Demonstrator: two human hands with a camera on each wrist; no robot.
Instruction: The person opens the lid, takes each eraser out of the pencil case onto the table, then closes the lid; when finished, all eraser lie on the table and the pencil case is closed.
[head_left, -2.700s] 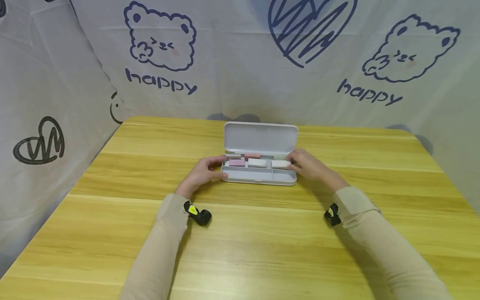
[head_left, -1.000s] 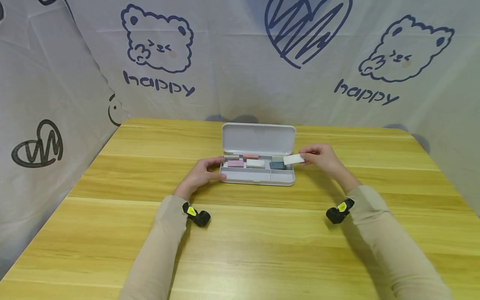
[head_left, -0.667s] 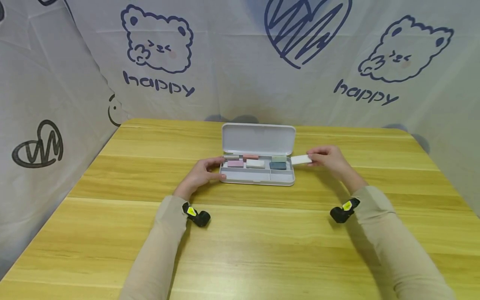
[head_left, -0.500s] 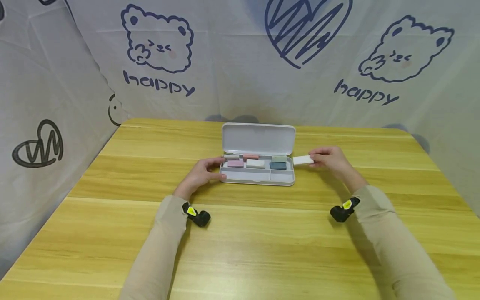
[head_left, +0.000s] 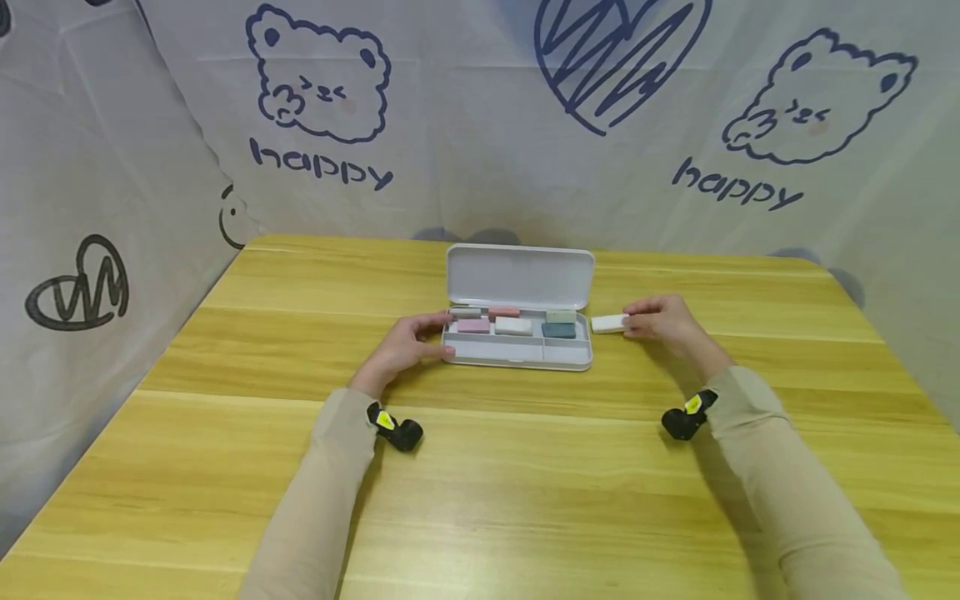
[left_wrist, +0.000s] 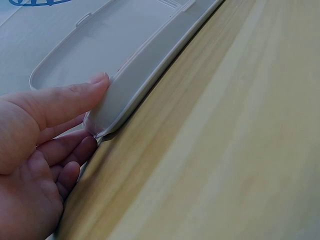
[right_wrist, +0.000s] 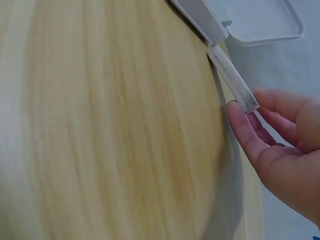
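Observation:
A white pencil case [head_left: 491, 352] with its lid raised lies toward the back of the table. My left hand [head_left: 401, 346] grips its left end, thumb at the front corner and fingers round the side. Just right of the case, my right hand [head_left: 663, 323] pinches a white eraser [head_left: 609, 323] by one end; grey smudges mark the eraser in the right wrist view. Inside the case are a purple eraser [head_left: 473, 326], another white eraser [head_left: 513, 326], a dark blue-grey eraser [head_left: 558, 330], and pale green [head_left: 561, 316], pink [head_left: 504, 312] and grey-green [head_left: 465, 312] blocks along the back.
The case's front strip is split by a divider [head_left: 543, 349]. Bare wooden tabletop [head_left: 495, 483] stretches in front and to both sides. A white printed cloth [head_left: 465, 150] hangs behind the table.
My right hand has taken the white eraser out of the case's right part and carried it right, then slightly lower. The dark blue-grey eraser now shows there. My left hand stays put.

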